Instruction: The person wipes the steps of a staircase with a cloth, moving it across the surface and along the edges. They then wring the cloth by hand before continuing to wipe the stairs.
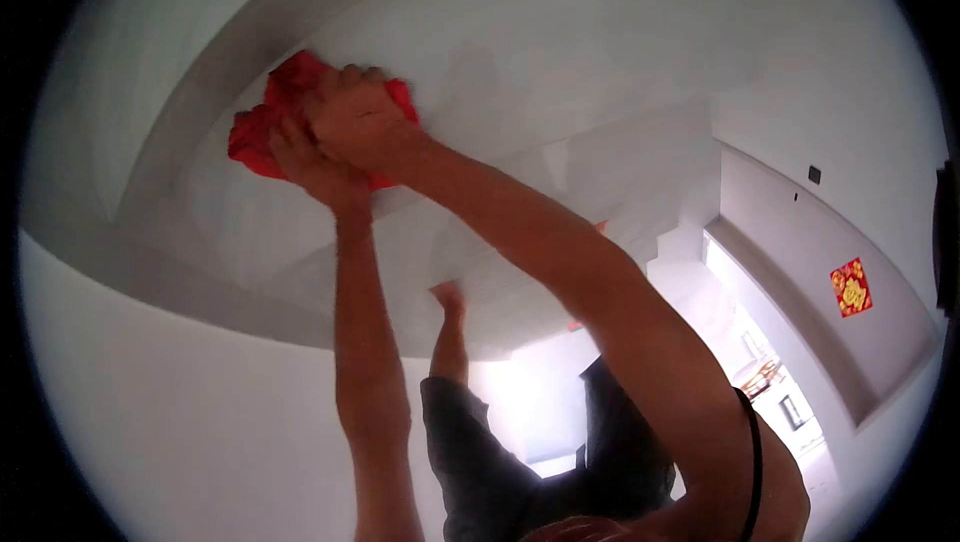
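A bunched red cloth [295, 82] lies against the pale grey floor [500, 92], close to where it meets the wall. My left hand [315, 167] presses on the cloth's near part, its fingers curled into the folds. Just above and partly over it, my right hand [362, 120] bears down on the same cloth, with bent fingers. Both arms are stretched out toward the upper left. The hands touch or nearly touch each other. Part of the cloth is hidden under them.
A curved grey band [170, 142] runs along the floor's edge below a pale wall [90, 72]. My bare foot [450, 294] stands below the hands, under dark shorts [470, 452]. Rightward are a door panel [800, 242] with a red-gold decoration [852, 287] and a dark switch [814, 175].
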The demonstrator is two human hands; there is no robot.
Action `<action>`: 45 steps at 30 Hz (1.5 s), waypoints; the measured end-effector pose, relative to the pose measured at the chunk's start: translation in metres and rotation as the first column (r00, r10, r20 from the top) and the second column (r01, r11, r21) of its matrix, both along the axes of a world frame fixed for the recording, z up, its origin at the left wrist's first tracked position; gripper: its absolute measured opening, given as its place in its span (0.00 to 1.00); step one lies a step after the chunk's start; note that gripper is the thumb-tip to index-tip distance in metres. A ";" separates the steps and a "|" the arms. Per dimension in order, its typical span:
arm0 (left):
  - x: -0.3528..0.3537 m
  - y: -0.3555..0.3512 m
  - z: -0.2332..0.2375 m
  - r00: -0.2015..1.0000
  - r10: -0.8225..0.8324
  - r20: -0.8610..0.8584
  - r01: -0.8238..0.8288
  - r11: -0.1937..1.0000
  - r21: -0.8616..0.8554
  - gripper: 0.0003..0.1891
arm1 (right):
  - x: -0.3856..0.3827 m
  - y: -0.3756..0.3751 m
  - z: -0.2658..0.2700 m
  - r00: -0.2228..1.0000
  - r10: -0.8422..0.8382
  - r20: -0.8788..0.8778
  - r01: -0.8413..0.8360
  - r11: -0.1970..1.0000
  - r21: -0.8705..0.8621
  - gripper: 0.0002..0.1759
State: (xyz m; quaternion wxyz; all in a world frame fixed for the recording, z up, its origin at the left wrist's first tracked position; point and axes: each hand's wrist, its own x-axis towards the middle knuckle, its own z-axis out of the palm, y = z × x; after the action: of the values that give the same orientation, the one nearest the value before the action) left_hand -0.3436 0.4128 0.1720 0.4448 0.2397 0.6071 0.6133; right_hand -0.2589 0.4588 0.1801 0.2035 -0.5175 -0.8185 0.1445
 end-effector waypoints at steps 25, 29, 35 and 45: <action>0.419 0.134 0.024 0.104 -0.273 -0.956 0.820 0.567 -0.072 0.35 | 0.444 0.049 0.037 0.697 -0.701 0.149 0.701 0.710 0.059 0.26; 0.431 0.147 0.034 0.020 -0.300 -0.954 0.836 0.529 -0.149 0.35 | 0.463 0.059 0.053 0.715 -0.690 0.111 0.694 0.720 -0.004 0.26; 0.408 0.139 0.048 0.026 -0.302 -0.953 0.807 0.570 -0.158 0.37 | 0.445 0.054 0.069 0.753 -0.658 0.014 0.658 0.752 -0.042 0.27; 0.430 0.144 0.050 -0.053 -0.315 -0.948 0.792 0.565 -0.232 0.33 | 0.469 0.058 0.070 0.746 -0.665 -0.022 0.659 0.743 -0.114 0.21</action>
State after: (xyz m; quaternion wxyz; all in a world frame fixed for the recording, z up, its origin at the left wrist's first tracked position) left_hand 0.0864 0.5567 0.2221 0.1432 0.8653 0.4381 0.1971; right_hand 0.2098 0.5171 0.2505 0.2405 -0.7791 -0.5666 0.1189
